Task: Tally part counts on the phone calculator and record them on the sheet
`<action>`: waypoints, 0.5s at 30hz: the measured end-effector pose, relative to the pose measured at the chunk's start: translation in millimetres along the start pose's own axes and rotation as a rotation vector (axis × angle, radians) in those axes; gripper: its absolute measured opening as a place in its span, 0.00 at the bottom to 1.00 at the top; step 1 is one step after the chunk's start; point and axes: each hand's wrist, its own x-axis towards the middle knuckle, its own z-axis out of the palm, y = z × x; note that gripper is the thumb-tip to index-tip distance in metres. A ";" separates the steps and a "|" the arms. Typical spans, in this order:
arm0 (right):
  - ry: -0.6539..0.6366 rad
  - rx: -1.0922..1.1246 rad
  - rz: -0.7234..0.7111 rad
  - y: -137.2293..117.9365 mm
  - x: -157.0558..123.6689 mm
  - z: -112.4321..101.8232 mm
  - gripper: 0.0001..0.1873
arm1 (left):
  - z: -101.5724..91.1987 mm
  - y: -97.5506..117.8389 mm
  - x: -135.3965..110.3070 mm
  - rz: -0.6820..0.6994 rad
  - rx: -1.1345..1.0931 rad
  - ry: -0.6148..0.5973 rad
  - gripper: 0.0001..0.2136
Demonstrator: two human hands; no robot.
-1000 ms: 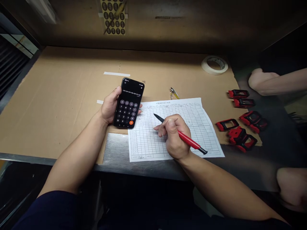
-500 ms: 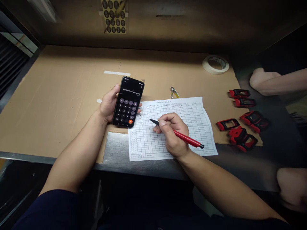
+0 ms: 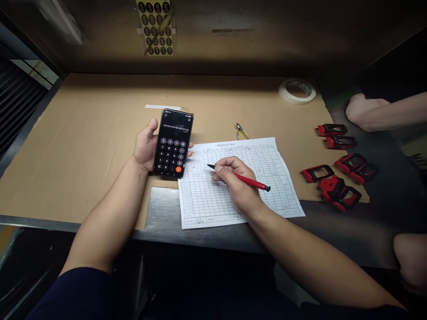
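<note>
Since the earlier frames the phone (image 3: 172,143) had slid a little toward the left of the frame and stood straighter. The pen (image 3: 248,181) had dropped to a flatter angle, and its dark tip had crept left over the paper form (image 3: 280,186).

The left hand (image 3: 144,147) was curled around the phone from its left side, thumb up along the edge and fingertips showing past the right edge. It held the phone just left of centre, face up with the lower end at the form's upper left corner. The tilt probably kept the calculator screen readable from above.

The right hand (image 3: 240,189) was closed in a writing grip on the pen, pinched near the tip. Its heel rested on the form at the centre of the frame, likely to steady the point over the small grid cells. Whether the tip touched the paper could not be told.

The form lay partly on the cardboard sheet (image 3: 83,133) and partly on the bare metal table edge (image 3: 163,209). A tape roll (image 3: 297,90) sat at upper right, and red and black plastic parts (image 3: 338,191) lay at right. Another person's arm (image 3: 370,113) rested near them.
</note>
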 end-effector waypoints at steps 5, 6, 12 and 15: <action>-0.040 -0.164 -0.204 2.4 -11.5 2.5 0.09 | -9.7 7.4 -3.8 0.064 -0.007 0.013 0.44; -0.070 -0.196 -0.254 2.7 -13.9 2.8 0.09 | -10.8 7.8 -4.2 0.066 -0.007 0.019 0.44; -0.141 -0.452 -0.458 2.8 -23.2 1.3 0.09 | -16.3 6.0 -3.0 0.057 0.007 -0.010 0.46; -0.183 -0.736 -0.535 6.4 -24.2 -0.3 0.25 | -19.6 5.8 -2.2 0.049 0.020 -0.050 0.47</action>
